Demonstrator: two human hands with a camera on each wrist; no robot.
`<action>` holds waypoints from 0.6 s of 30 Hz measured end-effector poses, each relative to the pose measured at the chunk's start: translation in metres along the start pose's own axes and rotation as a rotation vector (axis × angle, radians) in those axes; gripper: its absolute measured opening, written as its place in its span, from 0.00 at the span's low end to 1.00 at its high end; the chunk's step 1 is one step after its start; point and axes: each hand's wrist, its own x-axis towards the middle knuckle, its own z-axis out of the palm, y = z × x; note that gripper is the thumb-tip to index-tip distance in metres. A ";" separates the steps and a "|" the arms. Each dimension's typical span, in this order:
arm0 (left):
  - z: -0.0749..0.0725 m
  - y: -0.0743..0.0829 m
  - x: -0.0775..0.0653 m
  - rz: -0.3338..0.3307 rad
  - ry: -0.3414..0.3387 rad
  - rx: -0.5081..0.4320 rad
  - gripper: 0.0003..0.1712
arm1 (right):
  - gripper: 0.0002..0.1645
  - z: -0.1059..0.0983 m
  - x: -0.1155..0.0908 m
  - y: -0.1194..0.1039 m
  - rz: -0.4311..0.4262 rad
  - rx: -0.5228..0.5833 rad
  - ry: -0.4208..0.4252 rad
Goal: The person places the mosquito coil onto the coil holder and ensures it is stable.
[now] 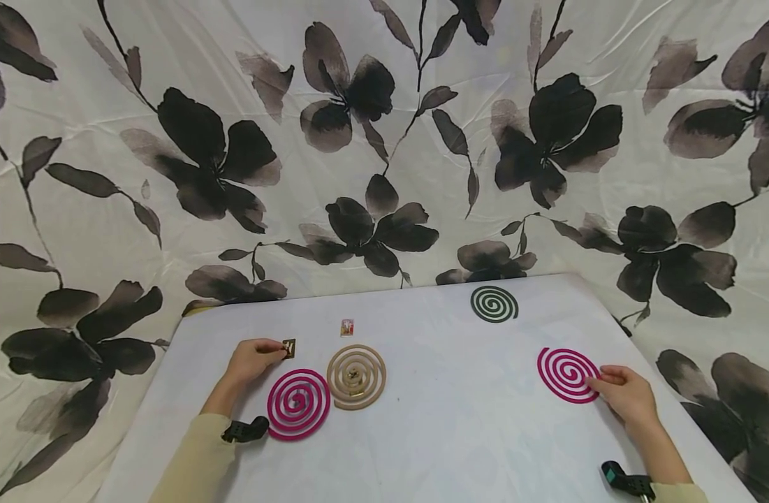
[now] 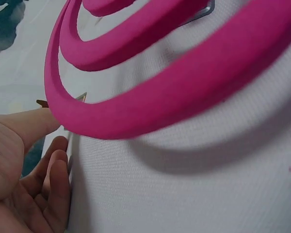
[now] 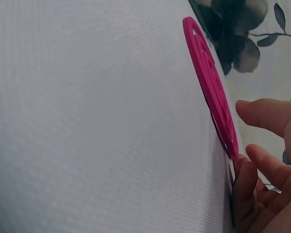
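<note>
My left hand [image 1: 255, 358] pinches a small dark-gold metal coil stand [image 1: 289, 348] with a pale cutout, close over the table. Just in front of that hand is a pink mosquito coil [image 1: 299, 405]; it fills much of the left wrist view, raised above the cloth over a grey metal edge [image 2: 203, 13]. Touching its right side is a tan coil [image 1: 378, 377] with a gold stand [image 1: 354, 376] at its middle. At the far right my right hand [image 1: 626, 395] is at the edge of another pink coil [image 1: 569, 376], its thumb apart from the coil in the right wrist view.
A green coil [image 1: 494, 304] lies near the table's back edge. Behind the tan coil is a small red-and-white printed piece [image 1: 347, 327]. The white-covered table [image 1: 434, 433] meets a floral cloth backdrop [image 1: 384, 140].
</note>
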 end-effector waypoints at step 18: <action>0.004 0.001 0.001 -0.015 0.032 0.067 0.14 | 0.58 0.004 0.005 -0.005 -0.106 -0.288 -0.032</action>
